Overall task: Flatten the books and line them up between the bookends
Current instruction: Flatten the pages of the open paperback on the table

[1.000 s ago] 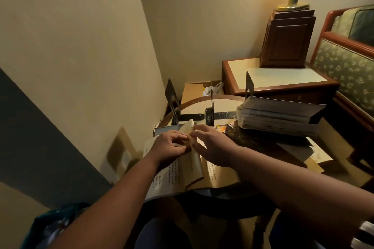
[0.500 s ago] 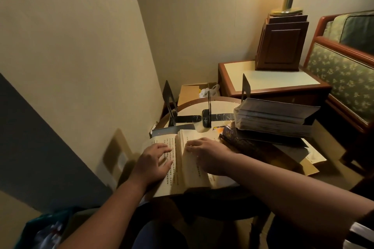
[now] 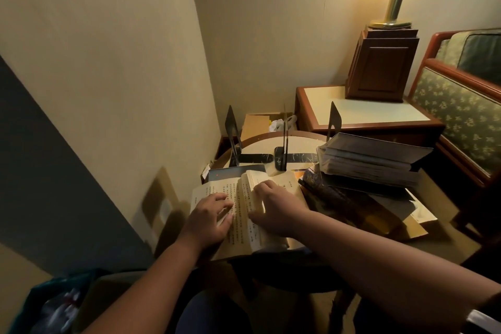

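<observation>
- Left hand (image 3: 208, 217): fingers (image 3: 222, 201) lie straight and slightly spread on the left page. They press it and grip nothing.
- Right hand (image 3: 276, 209): palm down on the thicker right block of pages, fingers gently bent over it. It seems to press rather than pinch.
- The open book (image 3: 242, 211) lies at the near edge of the round table (image 3: 271, 144), with its gutter between the hands and its right half humped.
- To flatten it well, I would press from the gutter outward with even weight and smooth the pages without creasing them.
- Beyond it, three black bookends (image 3: 233, 130) stand upright with nothing between them. A stack of books (image 3: 371, 160) waits to the right.
</observation>
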